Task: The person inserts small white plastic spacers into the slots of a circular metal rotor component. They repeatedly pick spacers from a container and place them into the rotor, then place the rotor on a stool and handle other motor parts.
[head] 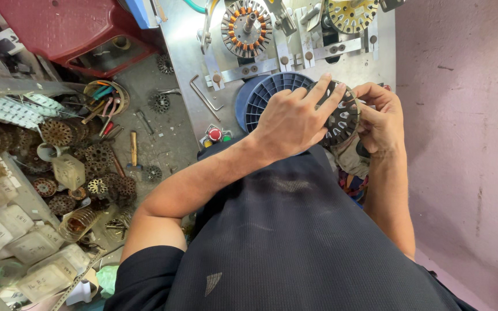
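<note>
A: Where is the stator core (341,118)?

B: Held above the table (185,63), just right of the blue spool (266,95). Left hand (292,121) lies over its face, fingers (324,95) spread across the slots; right hand (381,115) pinches the right rim.

A: Advice?

B: Grip by the rim, I judge; keep it level, fingertips clear of slot edges.

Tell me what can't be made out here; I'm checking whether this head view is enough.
- Slotted metal disc: left hand and right hand cover its edges.
- Blue ribbed spool: partly behind the left hand.
- Yellowish disc: cut off by the top edge.
- Plastic tubs: their contents are too blurred to tell.
</note>
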